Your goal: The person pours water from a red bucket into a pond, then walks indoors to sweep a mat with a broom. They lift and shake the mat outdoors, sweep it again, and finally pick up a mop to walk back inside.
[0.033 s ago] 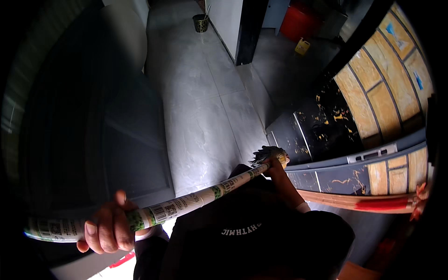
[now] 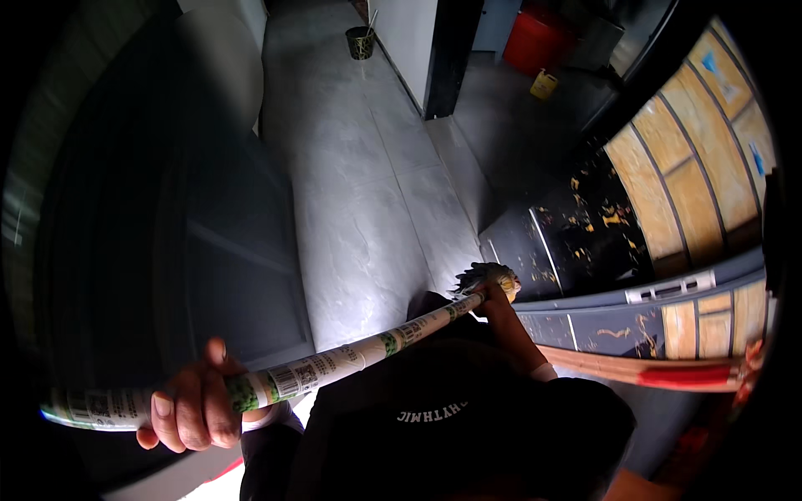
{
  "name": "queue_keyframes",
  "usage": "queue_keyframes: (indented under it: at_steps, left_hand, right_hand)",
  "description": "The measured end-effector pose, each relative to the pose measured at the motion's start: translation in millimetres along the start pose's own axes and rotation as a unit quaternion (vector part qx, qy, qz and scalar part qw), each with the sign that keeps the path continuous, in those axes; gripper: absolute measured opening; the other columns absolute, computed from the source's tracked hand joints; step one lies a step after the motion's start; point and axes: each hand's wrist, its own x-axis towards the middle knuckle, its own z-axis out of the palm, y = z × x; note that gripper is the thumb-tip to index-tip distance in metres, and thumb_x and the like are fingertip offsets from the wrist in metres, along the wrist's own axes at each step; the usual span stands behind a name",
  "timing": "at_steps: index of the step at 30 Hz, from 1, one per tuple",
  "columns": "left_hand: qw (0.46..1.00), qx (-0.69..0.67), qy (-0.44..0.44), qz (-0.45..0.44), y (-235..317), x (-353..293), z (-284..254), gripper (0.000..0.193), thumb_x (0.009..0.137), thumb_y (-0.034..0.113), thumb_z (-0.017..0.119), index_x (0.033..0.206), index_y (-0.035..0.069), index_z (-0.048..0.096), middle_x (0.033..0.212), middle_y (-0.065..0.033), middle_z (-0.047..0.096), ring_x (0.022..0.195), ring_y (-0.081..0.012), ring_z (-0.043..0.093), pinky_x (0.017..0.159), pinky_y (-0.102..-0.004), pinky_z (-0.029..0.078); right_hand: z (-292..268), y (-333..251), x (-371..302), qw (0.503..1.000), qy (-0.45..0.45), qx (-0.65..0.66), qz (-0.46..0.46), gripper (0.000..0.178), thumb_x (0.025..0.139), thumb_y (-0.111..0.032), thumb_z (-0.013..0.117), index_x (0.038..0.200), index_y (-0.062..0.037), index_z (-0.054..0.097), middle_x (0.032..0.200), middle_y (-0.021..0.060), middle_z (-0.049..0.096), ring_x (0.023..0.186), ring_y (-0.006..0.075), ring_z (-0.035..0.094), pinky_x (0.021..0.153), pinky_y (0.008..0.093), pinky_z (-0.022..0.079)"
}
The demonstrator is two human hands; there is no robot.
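A long pole [image 2: 334, 361], wrapped in white and green printed film, slants across in front of my body from lower left up to the middle. My left hand [image 2: 196, 405] is closed around its near, left part, fingers over the top and thumb up. Farther along, my right hand [image 2: 491, 294] is closed around the pole near its other end. Just past it sits a bundle of dark grey, ragged strands [image 2: 479, 277] with a yellowish part beside it, like a mop head. How the bundle joins the pole is hidden by my right hand.
Grey tiles [image 2: 359, 225] run ahead between a dark door [image 2: 225, 284] on the left and a white wall [image 2: 405, 50]. A dark bucket [image 2: 360, 43], red tub [image 2: 539, 40] and yellow jug [image 2: 544, 84] stand farther off. Stone-patterned panels [image 2: 668, 167] flank the right.
The view has shifted very slightly, with the doorway side at the right moving a little. Both hands keep the same hold on the pole.
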Motion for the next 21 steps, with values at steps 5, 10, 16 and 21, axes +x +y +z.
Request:
queue_keyframes:
  at_steps: [5,10,16,21]
  left_hand:
    - [0.999,0.000,-0.029,0.045,28,-34,136,0.024,0.065,0.024,0.069,0.066,0.016,0.047,0.063,0.0052,0.047,0.079,-0.0126,0.049,0.086,-0.0322,0.032]
    - [0.993,-0.001,-0.104,0.049,41,-44,266,0.023,0.068,0.017,0.066,0.067,0.019,0.043,0.064,0.0081,0.044,0.087,-0.0096,0.046,0.094,-0.0344,0.021]
    - [0.995,0.077,-0.048,0.052,27,-76,401,0.024,0.068,0.025,0.064,0.066,0.019,0.041,0.065,0.0082,0.040,0.082,-0.0089,0.044,0.098,-0.0361,0.017]
    - [0.992,0.059,0.019,0.112,18,-103,541,0.024,0.068,0.027,0.062,0.065,0.021,0.039,0.069,0.0085,0.042,0.091,-0.0097,0.045,0.099,-0.0396,0.013]
  right_hand:
    - [1,-50,131,0.994,0.002,0.077,0.074,0.030,0.054,0.006,0.048,0.083,-0.0004,0.045,0.071,0.0089,0.050,0.063,0.0167,0.049,0.057,0.0260,0.041]
    - [4,-97,266,0.997,-0.060,-0.051,-0.013,0.029,0.053,0.006,0.051,0.081,-0.0018,0.048,0.072,0.0066,0.050,0.066,0.0149,0.049,0.056,0.0247,0.041]
    - [33,-132,468,0.776,0.057,0.524,0.345,0.005,0.062,-0.005,0.052,0.063,-0.0054,0.047,0.059,0.0054,0.050,0.058,0.0178,0.050,0.057,0.0269,0.045]
    - [46,-196,598,0.774,0.058,0.508,0.373,0.007,0.061,-0.004,0.050,0.057,-0.0060,0.045,0.059,0.0048,0.049,0.055,0.0190,0.050,0.056,0.0282,0.045]
